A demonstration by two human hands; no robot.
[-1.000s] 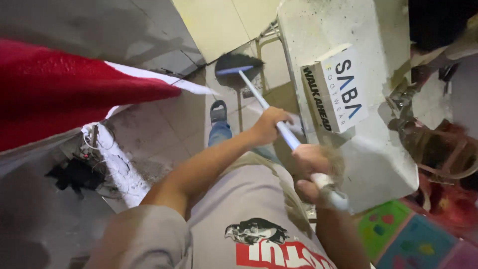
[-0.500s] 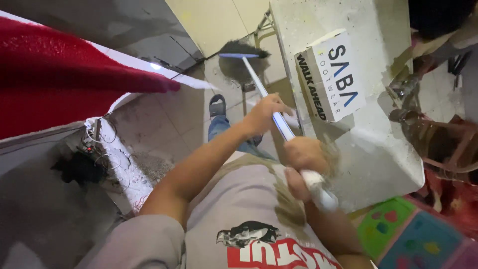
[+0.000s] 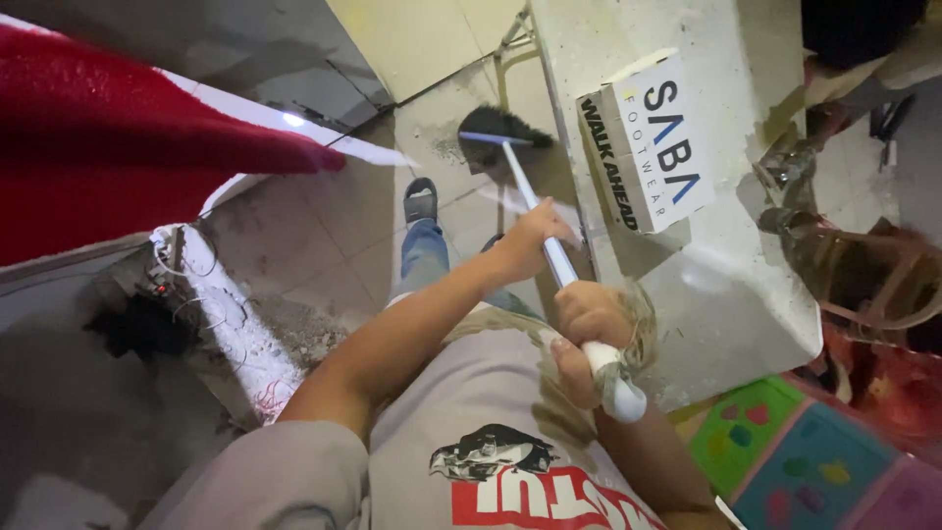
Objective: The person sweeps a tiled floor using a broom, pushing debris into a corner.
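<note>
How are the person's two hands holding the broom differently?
The left hand grips lower down the white broom handle, nearer the dark bristles, with its arm stretched out. The right hand grips near the top end, close to the body, with its arm bent. The left hand's fingers wrap loosely around the pole; the right hand is closed in a tight fist. Both are bare and hold the same handle.

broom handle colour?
White broom handle, with a pale blue bar where it meets the dark bristle head. Head view, the only one, shows it.
</note>
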